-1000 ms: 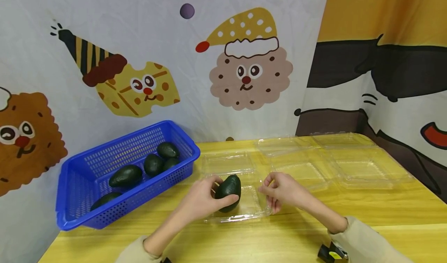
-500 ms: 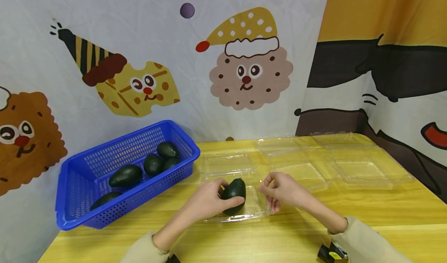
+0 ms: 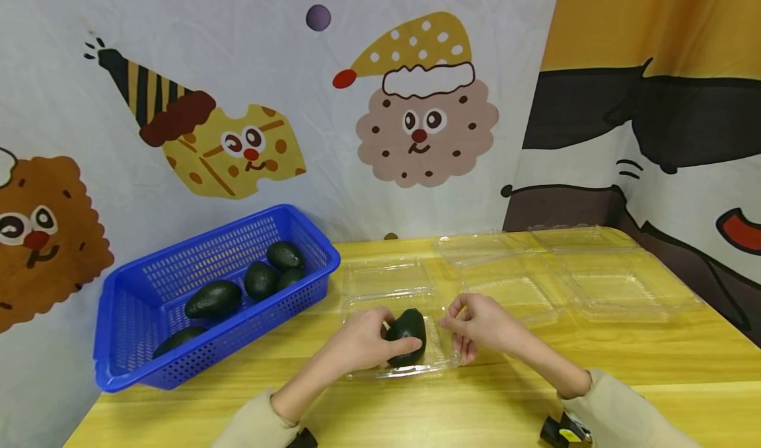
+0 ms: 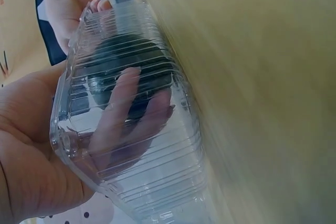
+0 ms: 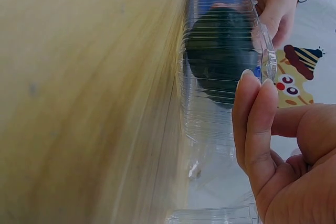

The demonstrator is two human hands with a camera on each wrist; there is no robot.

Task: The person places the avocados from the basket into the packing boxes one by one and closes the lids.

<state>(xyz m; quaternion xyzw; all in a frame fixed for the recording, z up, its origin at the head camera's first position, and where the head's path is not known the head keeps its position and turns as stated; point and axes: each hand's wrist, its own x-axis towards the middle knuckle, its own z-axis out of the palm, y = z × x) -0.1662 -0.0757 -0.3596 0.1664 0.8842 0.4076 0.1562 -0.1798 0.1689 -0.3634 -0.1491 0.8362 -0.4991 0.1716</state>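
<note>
My left hand (image 3: 365, 337) grips a dark green avocado (image 3: 411, 322) inside an open, clear plastic clamshell box (image 3: 438, 339). The fruit stands low in the box's base, its narrow end tipped up and away. Through the ribbed side wall (image 4: 152, 166) in the left wrist view, my left fingers (image 4: 122, 95) show against the avocado. My right hand (image 3: 483, 322) pinches the right rim of the same box, thumb and fingers curled at the edge. In the right wrist view, the avocado (image 5: 220, 51) lies behind the clear wall, beyond my right fingertips (image 5: 249, 85).
A blue perforated basket (image 3: 238, 332) at the left holds several more avocados (image 3: 214, 299). The box's lid (image 3: 389, 277) lies folded back behind its base. More open clear boxes (image 3: 618, 289) stand at the back right of the wooden table (image 3: 475, 408). A printed cloth hangs behind.
My left hand has moved slightly right and down with the avocado, bringing it deeper into the box's base. The right hand has stayed at the rim.
</note>
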